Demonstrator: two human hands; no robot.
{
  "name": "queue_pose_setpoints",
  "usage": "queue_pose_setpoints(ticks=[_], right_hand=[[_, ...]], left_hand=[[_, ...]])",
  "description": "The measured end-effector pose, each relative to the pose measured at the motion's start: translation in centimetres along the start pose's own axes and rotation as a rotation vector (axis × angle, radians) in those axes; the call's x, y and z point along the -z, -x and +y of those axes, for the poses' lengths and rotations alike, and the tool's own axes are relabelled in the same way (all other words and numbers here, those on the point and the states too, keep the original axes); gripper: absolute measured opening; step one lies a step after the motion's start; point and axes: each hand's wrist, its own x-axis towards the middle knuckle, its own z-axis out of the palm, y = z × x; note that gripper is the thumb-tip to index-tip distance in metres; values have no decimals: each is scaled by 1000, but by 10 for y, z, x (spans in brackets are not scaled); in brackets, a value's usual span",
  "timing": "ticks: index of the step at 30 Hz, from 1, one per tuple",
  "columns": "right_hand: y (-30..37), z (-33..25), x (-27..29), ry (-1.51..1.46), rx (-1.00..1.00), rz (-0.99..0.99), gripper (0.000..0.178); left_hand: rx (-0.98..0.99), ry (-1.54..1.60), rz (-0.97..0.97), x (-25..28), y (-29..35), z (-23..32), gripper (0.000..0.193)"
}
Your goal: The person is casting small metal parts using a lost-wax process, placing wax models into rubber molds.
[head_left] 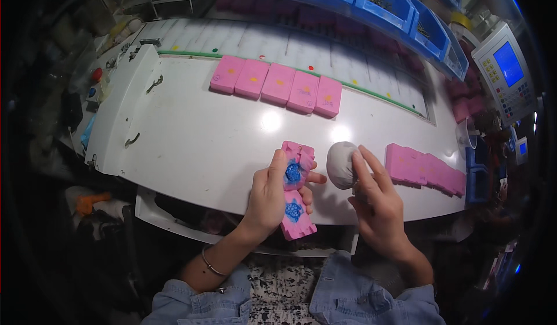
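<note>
My left hand is closed around a pink rubber mould that lies opened into two halves. The upper half and the lower half each have a blue patterned hollow in the middle, and notched ends. In my right hand is a round, greyish-white cloth pouch, gripped from its right side by the fingers. It hangs just right of the mould, apart from it. What fills the pouch cannot be seen.
Several pink blocks with yellow marks stand in a row across the white table. More pink blocks line up at the right. Blue bins hang at the back, and a control panel stands far right. An open drawer sits under the table edge.
</note>
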Motion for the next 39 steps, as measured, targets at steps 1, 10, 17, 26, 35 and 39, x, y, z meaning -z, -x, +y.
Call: queue_pose_setpoints(ticks=[1, 10, 17, 26, 35, 39], right_hand=[[-1, -5, -1, -30, 47, 94, 65], [-18, -4, -23, 138, 323, 107, 57], [-11, 10, -33, 227, 359, 372, 49], [-9, 10, -26, 227, 332, 383, 47], [-9, 6, -24, 187, 299, 227, 49], [-8, 8, -25, 211, 272, 532, 47]], left_hand=[[12, -1, 27, 0, 0, 0, 62], [27, 21, 121, -3, -4, -3, 59], [168, 95, 140, -11, -12, 5, 56], [88, 61, 70, -5, -11, 3, 56], [50, 53, 105, -7, -7, -2, 57], [180, 76, 71, -10, -9, 10, 56]])
